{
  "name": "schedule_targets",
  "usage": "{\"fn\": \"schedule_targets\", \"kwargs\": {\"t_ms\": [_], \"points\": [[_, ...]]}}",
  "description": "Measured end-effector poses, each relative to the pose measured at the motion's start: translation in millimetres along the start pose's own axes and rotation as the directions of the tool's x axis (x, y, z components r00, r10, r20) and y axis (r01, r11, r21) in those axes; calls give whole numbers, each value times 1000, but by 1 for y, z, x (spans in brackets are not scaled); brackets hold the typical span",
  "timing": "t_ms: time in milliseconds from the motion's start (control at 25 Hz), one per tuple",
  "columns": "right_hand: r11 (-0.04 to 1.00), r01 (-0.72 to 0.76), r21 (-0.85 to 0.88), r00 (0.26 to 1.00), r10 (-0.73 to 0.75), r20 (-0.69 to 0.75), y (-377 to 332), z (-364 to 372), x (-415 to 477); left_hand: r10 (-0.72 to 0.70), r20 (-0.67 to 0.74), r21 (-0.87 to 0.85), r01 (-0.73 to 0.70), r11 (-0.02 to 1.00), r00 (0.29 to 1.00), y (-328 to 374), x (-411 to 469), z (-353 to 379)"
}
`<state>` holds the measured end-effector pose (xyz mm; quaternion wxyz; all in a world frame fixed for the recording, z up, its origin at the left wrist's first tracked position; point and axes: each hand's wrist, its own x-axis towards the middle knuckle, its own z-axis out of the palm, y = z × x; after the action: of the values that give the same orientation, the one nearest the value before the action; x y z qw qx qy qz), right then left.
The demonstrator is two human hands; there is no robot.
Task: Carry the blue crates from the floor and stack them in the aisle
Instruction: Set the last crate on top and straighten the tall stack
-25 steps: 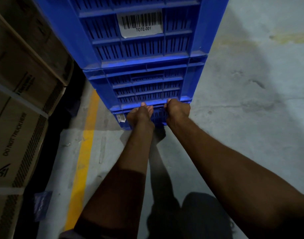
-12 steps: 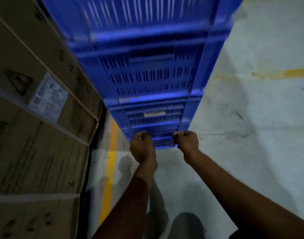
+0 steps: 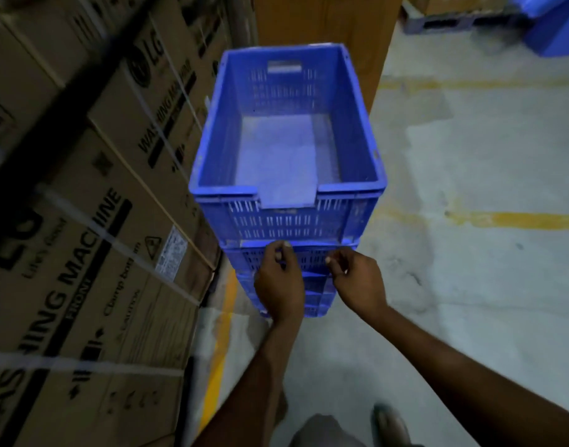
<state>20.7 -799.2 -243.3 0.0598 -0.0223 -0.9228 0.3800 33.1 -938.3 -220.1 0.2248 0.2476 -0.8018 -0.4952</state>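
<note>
Since a second ago both hands have risen from the foot of the stack of blue crates (image 3: pixel 313 296), and the view now looks down into the empty top crate (image 3: pixel 286 217). The left hand (image 3: pixel 278 282) and right hand (image 3: pixel 359 280) sit side by side against the stack's near wall, just under the top crate. Their fingers are curled, but I cannot tell whether they grip or only touch. The stack stands on the aisle floor, with washing-machine cartons (image 3: pixel 92 240) close on its left and a yellow floor line (image 3: pixel 226 304) at its foot. Stacking looks nearly settled. The next move is likely to let go and fetch another crate, perhaps from the far blue crates (image 3: pixel 554 30) beyond the stack.
</note>
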Motion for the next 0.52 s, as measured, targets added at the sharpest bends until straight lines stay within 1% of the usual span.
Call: {"fn": "schedule_targets", "kwargs": {"t_ms": [80, 160, 200, 280, 360, 440, 520], "points": [[996, 81, -44, 996, -79, 38, -2, -22, 13, 38, 12, 49, -39, 998, 999, 18, 2, -2], [993, 109, -41, 987, -103, 120, 7, -33, 26, 103, 78, 131, -112, 985, 992, 29, 3, -3], [991, 131, -36, 975, -123, 186, 14, -42, 37, 111, 93, 167, -125, 978, 989, 37, 0, 1], [981, 186, -54, 925, -157, 346, 26, -59, 53, 52, 78, 209, -67, 976, 996, 55, -14, 8], [966, 251, -58, 848, -191, 494, 33, -80, 70, -25, 23, 235, 19, 972, 999, 73, -31, 18], [948, 319, -25, 788, -250, 563, 36, -96, 85, -53, -2, 252, 52, 966, 999, 85, -47, 28], [932, 359, 39, 756, -315, 573, 40, -105, 97, -55, -4, 265, 54, 963, 998, 96, -60, 33]]}}
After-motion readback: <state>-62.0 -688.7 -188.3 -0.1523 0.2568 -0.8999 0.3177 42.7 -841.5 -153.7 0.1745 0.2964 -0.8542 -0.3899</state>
